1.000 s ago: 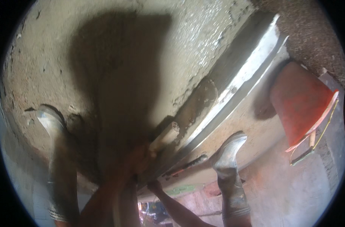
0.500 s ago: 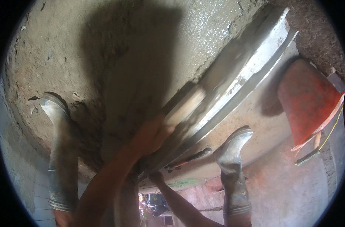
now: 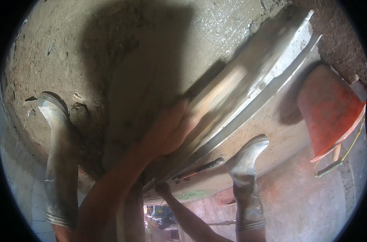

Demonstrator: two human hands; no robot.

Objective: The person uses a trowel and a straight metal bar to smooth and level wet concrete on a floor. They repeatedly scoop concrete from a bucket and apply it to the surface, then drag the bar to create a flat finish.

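Observation:
My left hand [image 3: 173, 128] is closed around a pale wooden piece [image 3: 221, 89], long and flat-sided, blurred by motion. It lies along the edge of the smoothed wet cement [image 3: 151, 72], beside a long whitish board [image 3: 286, 56]. My right hand [image 3: 163, 188] is low down at the near end of that board. Its fingers are in shadow and hidden, so its grip does not show. A tool with a dark handle [image 3: 207, 165] and a reddish part lies just beyond the board, near my right hand.
My rubber boots stand wide apart, the left boot [image 3: 54, 113] on rough cement and the right boot [image 3: 250, 155] on the floor past the board. A red-orange bucket [image 3: 330, 107] with a yellow cord is at the right. A wall [image 3: 304, 197] rises behind it.
My left hand has slid forward and to the right along the board with the wooden piece. My right hand has shifted only slightly left.

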